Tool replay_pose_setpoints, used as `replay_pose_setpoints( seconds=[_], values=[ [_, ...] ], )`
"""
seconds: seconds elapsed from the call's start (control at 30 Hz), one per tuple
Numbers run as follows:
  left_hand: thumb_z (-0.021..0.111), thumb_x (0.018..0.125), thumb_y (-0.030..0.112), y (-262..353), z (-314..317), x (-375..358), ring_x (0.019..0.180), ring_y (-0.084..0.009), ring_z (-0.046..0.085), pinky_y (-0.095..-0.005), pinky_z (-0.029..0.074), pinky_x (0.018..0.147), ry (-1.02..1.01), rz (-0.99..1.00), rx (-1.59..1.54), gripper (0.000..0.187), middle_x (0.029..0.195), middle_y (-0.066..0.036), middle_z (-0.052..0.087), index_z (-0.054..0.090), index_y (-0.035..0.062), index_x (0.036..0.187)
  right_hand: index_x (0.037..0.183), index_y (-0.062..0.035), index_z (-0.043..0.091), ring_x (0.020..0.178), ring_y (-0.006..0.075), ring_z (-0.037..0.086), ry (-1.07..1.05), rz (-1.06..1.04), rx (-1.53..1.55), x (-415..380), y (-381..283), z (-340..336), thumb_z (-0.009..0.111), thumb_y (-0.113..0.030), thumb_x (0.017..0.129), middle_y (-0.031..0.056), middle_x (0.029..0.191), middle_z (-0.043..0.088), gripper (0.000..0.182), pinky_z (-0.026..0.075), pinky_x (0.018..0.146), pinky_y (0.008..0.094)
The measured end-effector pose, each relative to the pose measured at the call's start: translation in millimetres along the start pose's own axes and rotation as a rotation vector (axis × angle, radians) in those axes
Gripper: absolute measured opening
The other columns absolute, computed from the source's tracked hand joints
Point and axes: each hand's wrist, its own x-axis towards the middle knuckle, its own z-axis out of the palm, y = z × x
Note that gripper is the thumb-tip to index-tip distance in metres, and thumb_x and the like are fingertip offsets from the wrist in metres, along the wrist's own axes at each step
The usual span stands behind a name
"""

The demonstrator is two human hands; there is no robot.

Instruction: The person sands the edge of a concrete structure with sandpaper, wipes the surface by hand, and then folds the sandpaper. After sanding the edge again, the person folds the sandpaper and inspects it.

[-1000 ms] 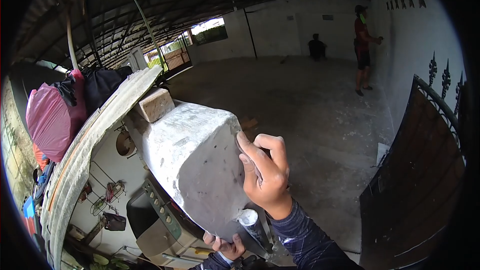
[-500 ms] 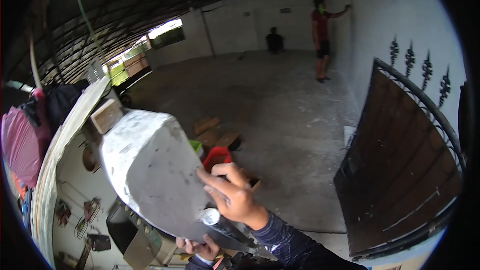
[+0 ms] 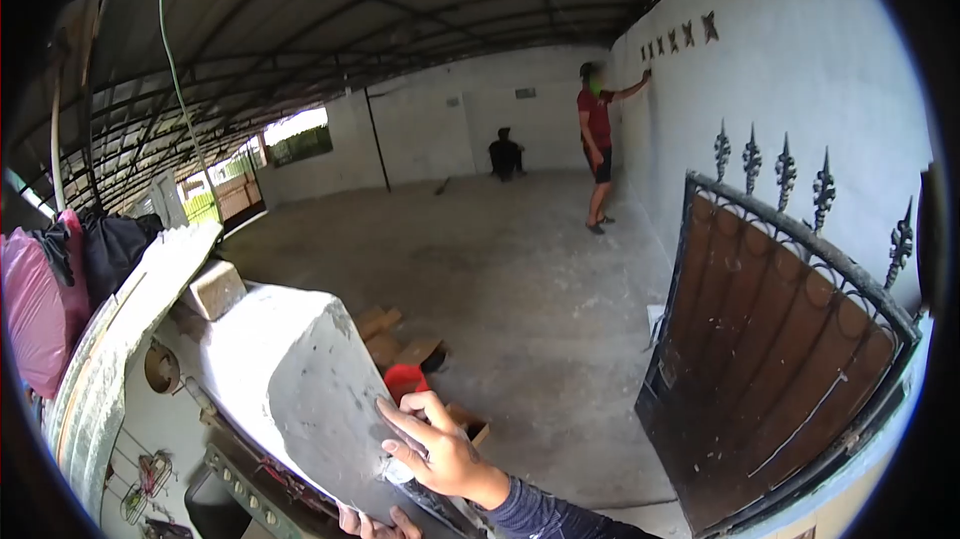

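Observation:
A grey, plastered wall end (image 3: 320,399) with a bright white top stands in front of me. My right hand (image 3: 445,454) is at its right edge, with fingers apart and fingertips against the grey face. Just below those fingers is a shiny, pale round end (image 3: 398,471) of a dark tube-like piece. My left hand (image 3: 380,524) shows at the bottom edge of the view, partly cut off. Its fingers curl at the lower part of the grey surface; what they grip is hidden. A small block (image 3: 214,289) sits on the wall's top.
A brown metal gate (image 3: 770,359) stands at the right. Behind the wall end lie a red bucket (image 3: 405,379) and cardboard boxes (image 3: 420,351). A person (image 3: 595,144) reaches to the far wall; another person (image 3: 506,154) sits at the back. Pink bags (image 3: 40,299) hang left.
My view has tilted up, so the scene sits lower and more roof shows. My right hand stays at the wall end's edge. My left hand is now more cut off by the frame.

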Motion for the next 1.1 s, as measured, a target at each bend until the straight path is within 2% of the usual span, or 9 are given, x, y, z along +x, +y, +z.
replay_pose_setpoints(
  seconds=[0.17, 0.33, 0.43, 0.63, 0.8, 0.87, 0.9, 0.97, 1.1],
  values=[
    [0.071, 0.083, 0.009, 5.4, -6.6, 6.8, 0.115, -0.0499, 0.051, -0.0542, 0.043, 0.1, 0.034, -0.009, 0.09, 0.057, 0.129, -0.036, 0.047, 0.042, -0.0079, 0.129, 0.131, 0.0004, 0.06, 0.085, 0.0198, 0.054, 0.056, -0.001, -0.036, -1.7, -6.9, 2.5, 0.07, -0.015, 0.09, 0.012, 0.11, 0.048, 0.046, 0.048, 0.078, 0.0292],
    [0.071, 0.081, 0.007, -1.5, -1.7, 3.3, 0.115, -0.0499, 0.05, -0.054, 0.043, 0.099, 0.134, -0.007, -0.078, 0.055, 0.127, -0.035, 0.048, 0.043, -0.0076, 0.125, 0.132, -0.0012, 0.06, 0.081, 0.0195, 0.054, 0.055, 0.067, 0.004, -5.4, -4.5, 4.0, 0.064, -0.018, 0.093, 0.0124, 0.108, 0.05, 0.042, 0.047, 0.075, 0.0288],
    [0.071, 0.081, 0.006, -3.1, 1.4, 1.2, 0.113, -0.0494, 0.05, -0.0528, 0.044, 0.098, 0.179, -0.033, -0.079, 0.053, 0.124, -0.034, 0.05, 0.043, -0.0083, 0.124, 0.13, -0.0003, 0.061, 0.078, 0.0205, 0.055, 0.085, -0.023, 0.002, -1.3, -4.1, 2.7, 0.062, -0.017, 0.094, 0.0133, 0.101, 0.055, 0.039, 0.047, 0.073, 0.0288],
    [0.071, 0.081, 0.006, -2.9, 6.4, -9.0, 0.112, -0.0492, 0.05, -0.0533, 0.044, 0.097, 0.1, -0.045, -0.065, 0.052, 0.122, -0.034, 0.05, 0.044, -0.0079, 0.123, 0.124, 0.0044, 0.063, 0.073, 0.0213, 0.059, 0.143, -0.008, 0.044, 2.3, -4.9, 6.9, 0.057, -0.006, 0.093, 0.015, 0.09, 0.063, 0.034, 0.048, 0.068, 0.0292],
    [0.069, 0.082, 0.008, -2.0, 5.1, -13.0, 0.109, -0.0489, 0.049, -0.0523, 0.043, 0.096, 0.016, -0.084, 0.025, 0.046, 0.118, -0.032, 0.05, 0.047, -0.0079, 0.119, 0.119, 0.0018, 0.067, 0.07, 0.0218, 0.059, 0.15, 0.038, 0.04, 6.9, -7.2, 3.4, 0.063, -0.005, 0.086, 0.0137, 0.085, 0.062, 0.033, 0.048, 0.064, 0.0303],
    [0.068, 0.084, 0.008, -0.9, 11.6, -6.2, 0.105, -0.0492, 0.048, -0.0492, 0.042, 0.097, 0.222, -0.04, -0.1, 0.041, 0.116, -0.026, 0.051, 0.049, -0.006, 0.118, 0.116, 0.0015, 0.068, 0.07, 0.022, 0.06, 0.177, 0.016, 0.014, 6.5, -2.3, 5.3, 0.064, -0.004, 0.084, 0.0131, 0.084, 0.062, 0.033, 0.048, 0.064, 0.0305],
    [0.068, 0.084, 0.008, -4.6, 15.9, -9.6, 0.105, -0.0492, 0.048, -0.0492, 0.042, 0.097, 0.214, -0.045, -0.093, 0.041, 0.116, -0.026, 0.051, 0.049, -0.006, 0.118, 0.114, 0.0022, 0.069, 0.069, 0.0217, 0.059, 0.186, 0.014, 0.01, 7.7, -3.2, 5.2, 0.064, -0.003, 0.082, 0.013, 0.083, 0.062, 0.033, 0.048, 0.063, 0.0306],
    [0.056, 0.083, 0.0, -9.2, 21.7, -17.4, 0.132, -0.0402, 0.03, -0.0555, 0.025, 0.111, 0.194, -0.096, -0.349, 0.068, 0.144, -0.024, 0.021, 0.022, 0.0112, 0.141, 0.114, 0.0028, 0.069, 0.068, 0.0216, 0.059, 0.199, -0.004, 0.005, 10.4, -1.4, 7.7, 0.063, -0.003, 0.082, 0.013, 0.083, 0.061, 0.033, 0.048, 0.063, 0.0304],
    [0.058, 0.08, 0.004, -10.1, 19.7, -26.1, 0.127, -0.0386, 0.032, -0.0548, 0.026, 0.107, 0.165, -0.092, -0.319, 0.066, 0.139, -0.024, 0.027, 0.026, 0.0124, 0.137, 0.119, 0.003, 0.067, 0.063, 0.0176, 0.054, 0.232, -0.131, -0.015, 25.9, 2.6, 12.5, 0.063, -0.001, 0.081, 0.0096, 0.081, 0.057, 0.038, 0.046, 0.057, 0.028]
  ],
)
